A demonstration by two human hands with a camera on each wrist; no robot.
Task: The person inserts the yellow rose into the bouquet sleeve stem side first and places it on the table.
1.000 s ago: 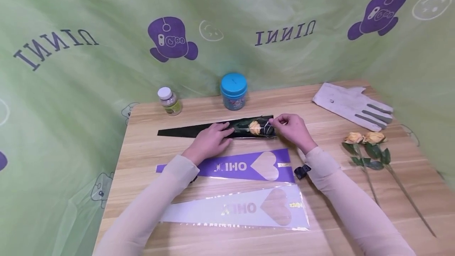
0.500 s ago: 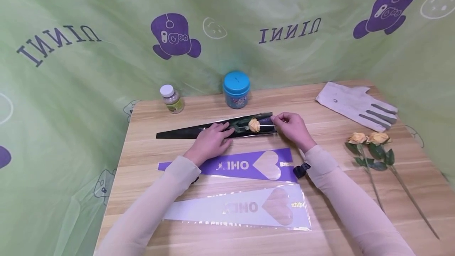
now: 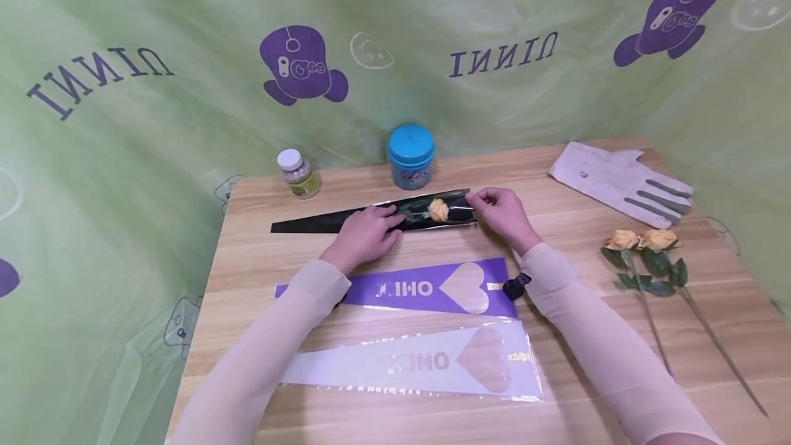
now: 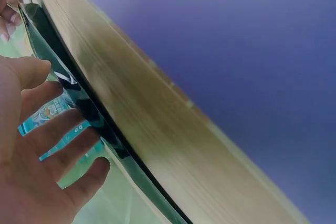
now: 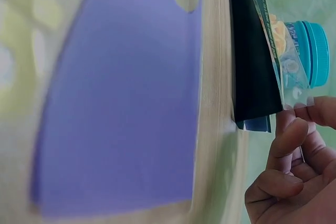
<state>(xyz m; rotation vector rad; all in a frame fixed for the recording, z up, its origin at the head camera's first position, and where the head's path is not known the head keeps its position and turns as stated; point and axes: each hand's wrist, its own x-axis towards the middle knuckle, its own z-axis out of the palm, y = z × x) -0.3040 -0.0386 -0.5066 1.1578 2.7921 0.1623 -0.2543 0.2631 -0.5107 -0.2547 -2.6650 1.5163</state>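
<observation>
A black flower sleeve [image 3: 315, 224] with a clear front lies across the table in the head view, its narrow end to the left. A yellow artificial rose [image 3: 438, 209] is inside, near the wide end. My left hand [image 3: 364, 233] rests on the middle of the sleeve, fingers extended; the left wrist view has those fingers [image 4: 60, 129] spread against its film. My right hand [image 3: 503, 215] pinches the film edge at the sleeve's wide mouth between thumb and fingertips. In the right wrist view, the clear film stands away from the black backing there. The rose's lower stem is hidden.
Nearer me lie a purple sleeve [image 3: 404, 290] and a white sleeve [image 3: 420, 361], both with heart windows. Two yellow roses [image 3: 639, 240] and a grey-white glove [image 3: 608, 180] are at right. A blue-lidded jar [image 3: 410, 156] and a small white-capped bottle [image 3: 299, 174] stand behind.
The wide end of the black sleeve, with the rose, has shifted slightly away from me. Both hands have moved with it, my right hand keeping its pinch and my left staying on the sleeve.
</observation>
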